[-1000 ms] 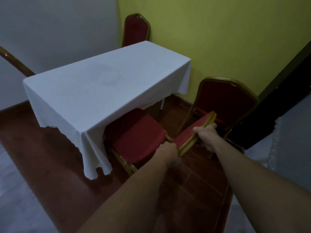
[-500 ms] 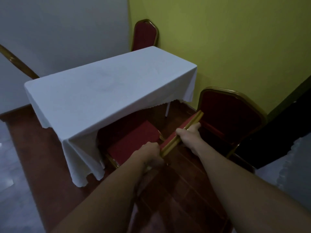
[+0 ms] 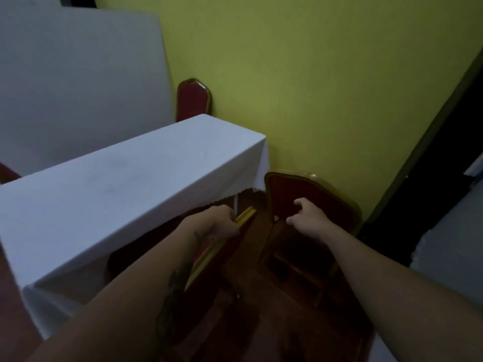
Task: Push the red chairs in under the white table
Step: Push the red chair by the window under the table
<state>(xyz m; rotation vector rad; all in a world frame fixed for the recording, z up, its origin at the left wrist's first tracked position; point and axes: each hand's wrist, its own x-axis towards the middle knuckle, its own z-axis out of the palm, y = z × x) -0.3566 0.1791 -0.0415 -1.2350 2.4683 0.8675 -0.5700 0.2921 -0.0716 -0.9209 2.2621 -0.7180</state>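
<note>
Gripping the gold top rail of a red padded chair w/ gold metal frame [image 3: 209, 253], the left hand [image 3: 222, 223] is closed around it; that chair sits mostly under the white-clothed rectangular table [image 3: 117, 189], seat hidden by the cloth. Right hand [image 3: 307, 220] hangs free, fingers loosely curled, holding nothing, in front of a 2nd red chair [image 3: 308, 202] beside the table's end, near the yellow-green wall [image 3: 326, 87]. 3rd red chair [image 3: 193, 100] stands behind the table's far side. A 4th red bit at left edge, can't tell what it is.

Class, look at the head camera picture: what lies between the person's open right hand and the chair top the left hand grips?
Only bare dark wooden floor, seen in the head view. The right hand hovers open before the corner chair; the left hand grips the gold chair top.
</note>
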